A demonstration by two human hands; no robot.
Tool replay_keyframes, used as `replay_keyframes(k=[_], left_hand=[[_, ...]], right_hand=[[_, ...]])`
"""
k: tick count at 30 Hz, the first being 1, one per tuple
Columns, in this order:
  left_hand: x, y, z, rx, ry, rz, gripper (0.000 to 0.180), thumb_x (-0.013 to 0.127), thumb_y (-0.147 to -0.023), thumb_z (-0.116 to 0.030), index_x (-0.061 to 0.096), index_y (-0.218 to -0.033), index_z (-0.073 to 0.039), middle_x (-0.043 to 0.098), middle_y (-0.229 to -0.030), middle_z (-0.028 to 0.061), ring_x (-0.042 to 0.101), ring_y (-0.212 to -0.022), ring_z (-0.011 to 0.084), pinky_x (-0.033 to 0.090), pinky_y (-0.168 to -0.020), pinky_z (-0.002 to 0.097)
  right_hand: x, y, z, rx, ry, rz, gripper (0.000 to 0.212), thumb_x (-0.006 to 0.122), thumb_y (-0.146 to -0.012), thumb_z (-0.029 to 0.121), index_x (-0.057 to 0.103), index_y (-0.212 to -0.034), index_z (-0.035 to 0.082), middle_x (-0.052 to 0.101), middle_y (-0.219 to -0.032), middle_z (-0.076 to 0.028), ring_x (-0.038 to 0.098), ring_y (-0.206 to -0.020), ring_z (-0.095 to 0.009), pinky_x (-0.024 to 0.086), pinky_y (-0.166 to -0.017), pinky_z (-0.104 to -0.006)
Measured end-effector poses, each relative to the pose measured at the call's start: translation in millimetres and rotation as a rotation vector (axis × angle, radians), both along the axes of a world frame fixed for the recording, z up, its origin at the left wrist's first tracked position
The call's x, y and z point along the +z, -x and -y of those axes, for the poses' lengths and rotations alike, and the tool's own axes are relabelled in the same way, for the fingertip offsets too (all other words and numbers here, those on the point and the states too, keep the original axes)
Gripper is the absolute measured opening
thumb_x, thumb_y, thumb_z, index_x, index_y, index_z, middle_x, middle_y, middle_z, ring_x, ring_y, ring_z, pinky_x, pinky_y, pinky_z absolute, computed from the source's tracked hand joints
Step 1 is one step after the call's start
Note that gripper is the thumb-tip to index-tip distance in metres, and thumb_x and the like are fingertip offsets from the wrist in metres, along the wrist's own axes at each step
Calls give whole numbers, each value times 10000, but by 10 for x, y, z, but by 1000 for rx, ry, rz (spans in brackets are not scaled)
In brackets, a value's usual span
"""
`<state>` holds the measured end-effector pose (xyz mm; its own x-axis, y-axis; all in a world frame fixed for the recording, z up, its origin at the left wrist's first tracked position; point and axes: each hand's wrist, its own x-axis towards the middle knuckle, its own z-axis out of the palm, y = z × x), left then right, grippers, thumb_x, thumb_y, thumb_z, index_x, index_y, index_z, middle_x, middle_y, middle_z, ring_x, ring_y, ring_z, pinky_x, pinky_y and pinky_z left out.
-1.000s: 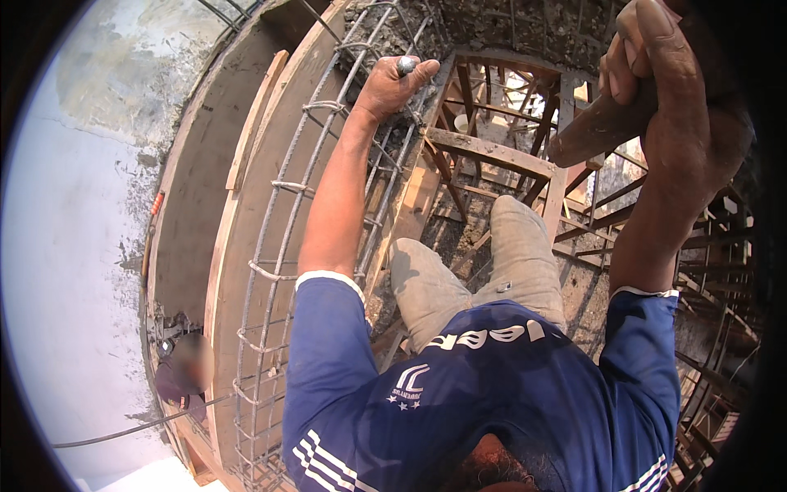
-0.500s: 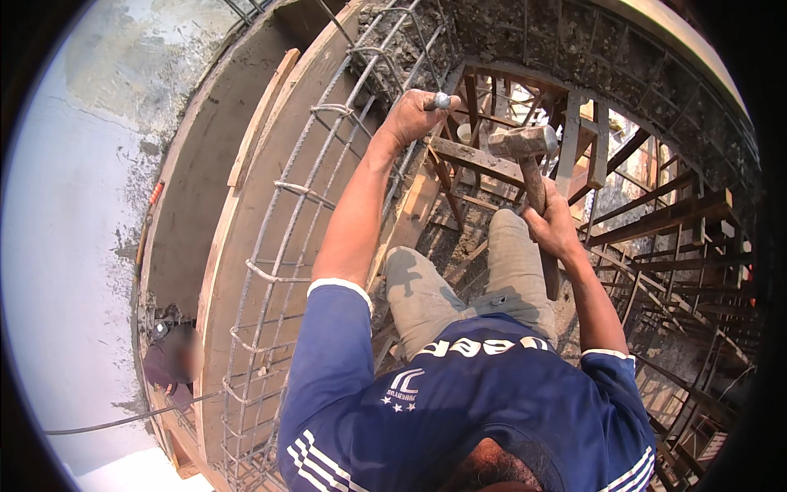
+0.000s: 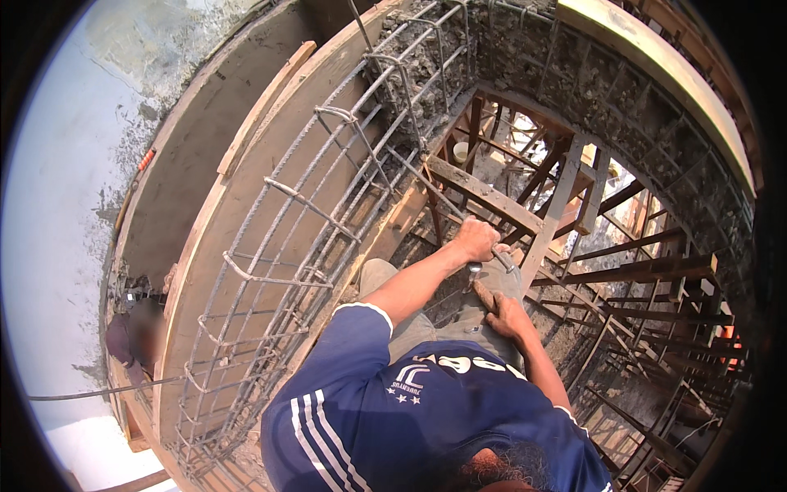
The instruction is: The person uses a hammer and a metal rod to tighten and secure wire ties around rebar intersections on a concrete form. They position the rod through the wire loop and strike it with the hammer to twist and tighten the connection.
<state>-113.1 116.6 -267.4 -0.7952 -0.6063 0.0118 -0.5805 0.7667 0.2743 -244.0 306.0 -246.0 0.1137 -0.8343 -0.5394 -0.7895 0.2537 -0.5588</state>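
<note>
A long steel bar (image 3: 449,202) is held by my left hand (image 3: 478,240), its fingers wrapped round it near the close end. From there the bar slants up and left to the rebar cage (image 3: 316,197) beside rough concrete (image 3: 416,94). I cannot make out the shape of its far tip. My right hand (image 3: 510,318) grips the wooden handle of a sledgehammer (image 3: 484,293), low over my right thigh. The hammer's metal head is seen foreshortened just below my left hand, close to the bar's near end.
Wooden formwork panels (image 3: 270,156) curve along the left. Timber beams (image 3: 484,193) cross an opening with scaffolding (image 3: 648,312) beneath, to the front and right. A curved concrete wall with rebar (image 3: 607,90) rises ahead. Another person (image 3: 131,338) is low at the far left.
My left hand has come nearer and to the right, so the bar's length now shows. My right hand has lowered the hammer towards me and left. The view has shifted slightly.
</note>
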Motion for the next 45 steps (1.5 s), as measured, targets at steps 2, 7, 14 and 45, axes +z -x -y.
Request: replay_keyframes(k=[2, 7, 14, 45], left_hand=[[558, 7, -17, 131, 52, -279, 558, 590, -924, -576, 685, -662, -93, 640, -637, 155, 659, -635, 365, 498, -606, 448], [1556, -340, 388, 314, 263, -754, 529, 695, -927, -387, 513, -566, -47, 475, -509, 141, 501, -451, 347, 384, -449, 412], [1847, -376, 254, 61, 291, -1027, 444, 721, -888, -223, 473, -558, -60, 473, -526, 100, 512, -448, 296, 371, -433, 383], [2148, -385, 1235, 754, 669, -1574, 410, 593, -997, -262, 523, -670, -26, 541, -598, 169, 574, -565, 370, 415, -531, 452]], right_hand=[[-53, 68, 32, -7, 2, 12, 448, 708, -807, 222, 579, -1134, -56, 663, -1044, -334, 641, -1019, -479, 512, -891, -511], [11, 19, 180, -83, -143, 188, 352, 685, -830, 167, 595, -1091, -50, 683, -816, -237, 683, -698, -328, 533, -657, -434], [38, -5, 189, -110, -155, 246, 247, 659, -857, 104, 596, -1052, -33, 674, -737, -169, 661, -566, -242, 522, -544, -407], [3125, -370, 1103, -44, 811, 198, 145, 627, -907, 87, 549, -1017, 32, 536, -702, 8, 508, -593, -69, 407, -508, -246]])
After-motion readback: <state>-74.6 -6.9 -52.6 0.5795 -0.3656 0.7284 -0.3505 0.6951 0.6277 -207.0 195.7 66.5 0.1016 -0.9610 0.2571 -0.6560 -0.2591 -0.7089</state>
